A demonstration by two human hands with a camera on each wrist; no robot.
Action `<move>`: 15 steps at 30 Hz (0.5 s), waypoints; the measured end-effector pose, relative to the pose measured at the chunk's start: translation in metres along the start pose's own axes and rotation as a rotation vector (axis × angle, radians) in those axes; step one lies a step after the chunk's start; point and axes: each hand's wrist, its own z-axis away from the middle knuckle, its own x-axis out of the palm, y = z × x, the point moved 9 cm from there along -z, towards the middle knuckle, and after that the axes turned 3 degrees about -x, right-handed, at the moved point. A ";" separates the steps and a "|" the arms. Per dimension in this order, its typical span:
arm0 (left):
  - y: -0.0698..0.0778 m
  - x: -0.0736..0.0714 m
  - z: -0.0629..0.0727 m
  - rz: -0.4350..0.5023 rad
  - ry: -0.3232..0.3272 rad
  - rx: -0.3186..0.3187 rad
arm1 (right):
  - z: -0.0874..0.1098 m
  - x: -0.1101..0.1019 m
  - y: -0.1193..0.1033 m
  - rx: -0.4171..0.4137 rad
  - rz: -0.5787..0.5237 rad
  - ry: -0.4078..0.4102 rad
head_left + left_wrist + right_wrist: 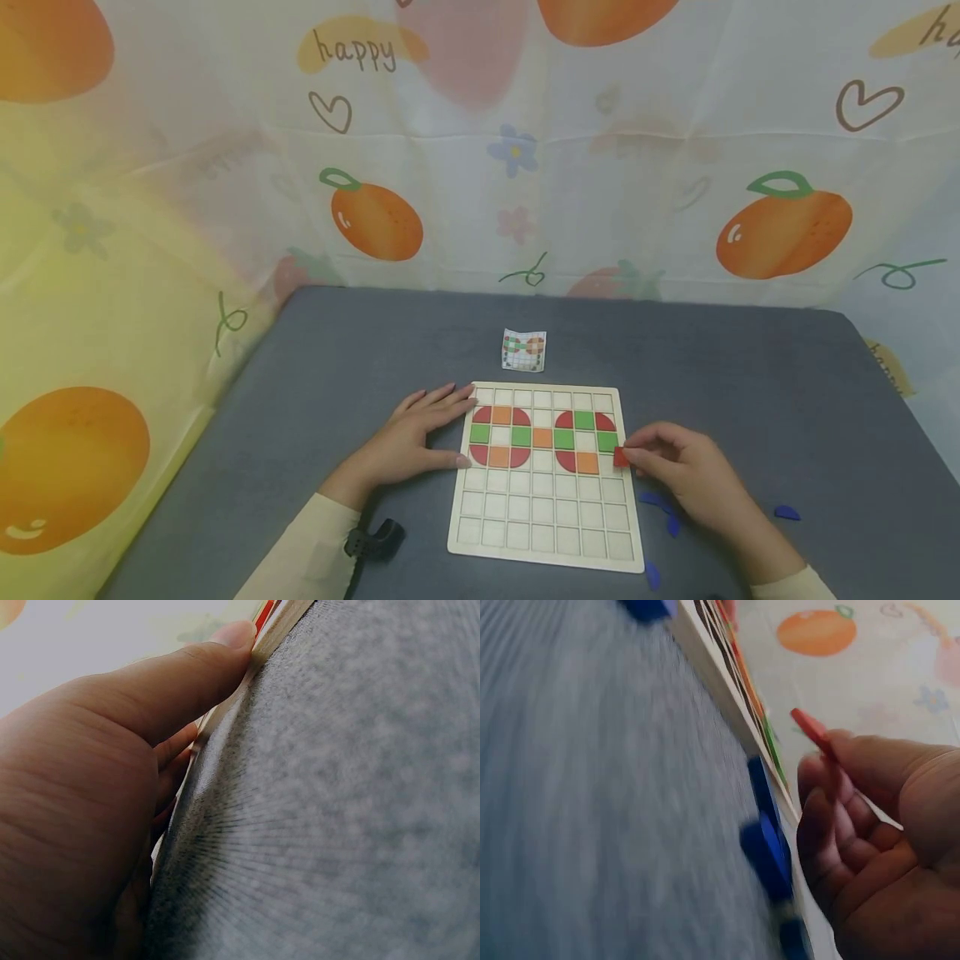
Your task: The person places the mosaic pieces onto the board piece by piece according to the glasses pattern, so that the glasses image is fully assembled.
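A pale wooden grid board (517, 533) lies on the dark table, with red, orange and green tiles set in its upper rows. My left hand (408, 442) rests at the board's left edge, fingers spread and thumb touching the rim; the left wrist view shows that thumb (180, 686) against the edge. Between thumb and fingers, my right hand (693, 475) pinches a red tile (620, 457) over the board's right edge. In the right wrist view the red tile (810, 727) is seen edge-on, held above the board.
Several blue pieces (673, 525) lie right of the board, one (787, 512) farther off. Beyond the board is a small printed pattern card (523, 351). A black strap (375, 540) is by the left wrist. A fruit-printed cloth (600, 167) hangs behind the table.
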 end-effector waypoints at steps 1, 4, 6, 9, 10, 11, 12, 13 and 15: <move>0.000 0.000 0.000 -0.002 0.000 0.001 | -0.001 0.003 -0.001 -0.002 0.029 -0.009; -0.003 0.002 -0.001 -0.013 -0.011 -0.014 | -0.004 0.009 -0.002 0.002 0.089 -0.031; -0.003 0.002 -0.001 -0.018 -0.013 -0.016 | -0.005 0.012 -0.002 0.013 0.109 -0.037; -0.003 0.002 -0.001 -0.019 -0.012 -0.011 | -0.005 0.014 -0.002 0.011 0.125 -0.047; -0.002 0.002 -0.001 -0.017 -0.010 -0.006 | -0.005 0.015 -0.003 0.008 0.127 -0.048; -0.002 0.001 -0.001 -0.013 -0.006 -0.002 | -0.005 0.015 -0.003 0.003 0.131 -0.050; -0.002 0.001 -0.001 -0.011 -0.005 -0.002 | -0.005 0.016 -0.004 -0.002 0.134 -0.053; -0.002 0.001 0.000 -0.008 -0.003 0.000 | -0.005 0.017 -0.004 -0.005 0.137 -0.057; -0.002 0.001 0.000 -0.003 -0.001 0.000 | -0.006 0.018 -0.003 0.005 0.138 -0.055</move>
